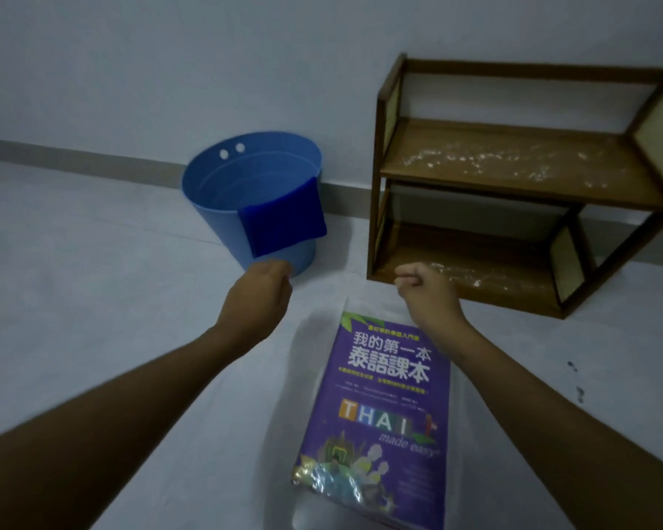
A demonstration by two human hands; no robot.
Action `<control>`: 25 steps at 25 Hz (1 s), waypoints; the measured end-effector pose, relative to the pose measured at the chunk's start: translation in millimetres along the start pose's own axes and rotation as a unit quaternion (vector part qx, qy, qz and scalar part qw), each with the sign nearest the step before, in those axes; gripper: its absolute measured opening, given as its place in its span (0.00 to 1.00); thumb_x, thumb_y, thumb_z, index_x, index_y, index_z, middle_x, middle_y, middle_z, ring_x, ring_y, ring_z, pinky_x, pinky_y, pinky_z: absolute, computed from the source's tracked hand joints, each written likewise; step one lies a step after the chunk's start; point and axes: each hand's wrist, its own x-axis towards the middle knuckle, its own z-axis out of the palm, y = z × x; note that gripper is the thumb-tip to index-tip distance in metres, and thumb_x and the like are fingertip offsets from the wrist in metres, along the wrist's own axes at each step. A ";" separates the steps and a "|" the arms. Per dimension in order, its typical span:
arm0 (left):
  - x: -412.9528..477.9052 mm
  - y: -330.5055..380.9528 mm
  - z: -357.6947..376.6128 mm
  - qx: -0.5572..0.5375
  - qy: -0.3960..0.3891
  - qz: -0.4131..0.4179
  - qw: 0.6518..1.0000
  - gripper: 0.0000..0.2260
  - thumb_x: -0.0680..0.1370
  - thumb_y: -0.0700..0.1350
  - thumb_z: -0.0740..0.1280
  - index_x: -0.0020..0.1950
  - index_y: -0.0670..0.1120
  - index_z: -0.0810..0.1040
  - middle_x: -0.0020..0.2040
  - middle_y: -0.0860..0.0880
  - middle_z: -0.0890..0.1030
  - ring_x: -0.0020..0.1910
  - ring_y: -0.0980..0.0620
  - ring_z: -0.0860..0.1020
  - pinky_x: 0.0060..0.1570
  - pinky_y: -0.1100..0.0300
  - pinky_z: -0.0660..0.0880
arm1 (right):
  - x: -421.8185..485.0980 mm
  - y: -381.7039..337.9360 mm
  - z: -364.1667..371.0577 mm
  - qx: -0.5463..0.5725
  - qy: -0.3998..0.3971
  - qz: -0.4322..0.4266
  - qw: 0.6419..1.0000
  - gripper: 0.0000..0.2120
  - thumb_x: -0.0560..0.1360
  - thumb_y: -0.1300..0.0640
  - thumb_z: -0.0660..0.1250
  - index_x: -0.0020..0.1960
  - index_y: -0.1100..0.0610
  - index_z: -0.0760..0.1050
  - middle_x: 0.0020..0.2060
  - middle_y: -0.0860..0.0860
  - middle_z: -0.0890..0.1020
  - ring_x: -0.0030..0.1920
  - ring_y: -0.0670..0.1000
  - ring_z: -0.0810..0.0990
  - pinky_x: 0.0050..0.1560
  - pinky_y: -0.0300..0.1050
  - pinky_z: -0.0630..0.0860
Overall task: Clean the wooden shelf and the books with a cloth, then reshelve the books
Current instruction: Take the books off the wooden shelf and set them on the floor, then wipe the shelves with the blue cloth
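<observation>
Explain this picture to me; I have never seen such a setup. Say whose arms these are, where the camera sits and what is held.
No machine: a person wears one camera on the head, looking down at their own arms. A purple book lies on the floor. Ahead stand a blue bucket with a cloth over its rim and a wooden shelf, bookless, speckled white. The right hand is a fist holding nothing. The left hand curls just under the cloth; whether it pinches it is unclear.
</observation>
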 end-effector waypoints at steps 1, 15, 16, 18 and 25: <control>5.3 -6.4 -5.9 -0.007 0.028 0.004 1.000 0.09 0.80 0.39 0.58 0.56 0.43 0.76 0.53 0.44 0.80 0.50 0.48 0.78 0.48 0.58 0.76 | 6.5 -11.6 6.8 0.007 -0.015 -0.019 1.000 0.13 0.81 0.60 0.56 0.63 0.57 0.74 0.58 0.52 0.78 0.56 0.50 0.76 0.49 0.40 0.71; 66.0 -84.7 -6.2 0.025 0.030 -0.061 0.997 0.21 0.83 0.47 0.52 0.75 0.43 0.59 0.74 0.44 0.64 0.75 0.47 0.59 0.73 0.53 0.56 | 126.6 -131.2 109.6 0.130 -0.089 0.105 0.982 0.16 0.82 0.52 0.51 0.66 0.57 0.66 0.53 0.54 0.76 0.54 0.53 0.76 0.49 0.47 0.75; 65.5 -85.8 -4.5 0.026 0.035 -0.061 0.997 0.21 0.83 0.47 0.51 0.75 0.43 0.59 0.74 0.44 0.64 0.75 0.48 0.59 0.73 0.54 0.55 | 130.1 -130.3 113.1 0.130 -0.093 0.119 0.980 0.17 0.82 0.50 0.52 0.65 0.58 0.67 0.53 0.55 0.76 0.55 0.54 0.76 0.55 0.49 0.75; 65.4 -85.8 -1.2 0.026 0.042 -0.065 0.997 0.21 0.83 0.48 0.51 0.76 0.43 0.58 0.75 0.45 0.63 0.75 0.48 0.58 0.73 0.55 0.54 | 135.9 -129.1 115.1 0.120 -0.088 0.127 0.981 0.16 0.82 0.49 0.53 0.62 0.59 0.68 0.53 0.55 0.77 0.57 0.55 0.76 0.58 0.50 0.73; 64.6 -87.8 -2.9 0.039 0.023 -0.055 0.997 0.22 0.83 0.46 0.51 0.76 0.44 0.56 0.76 0.46 0.60 0.76 0.49 0.55 0.72 0.56 0.55 | 134.1 -145.2 94.2 0.196 -0.151 0.242 0.938 0.14 0.75 0.55 0.70 0.54 0.60 0.69 0.47 0.57 0.79 0.52 0.57 0.79 0.58 0.57 0.76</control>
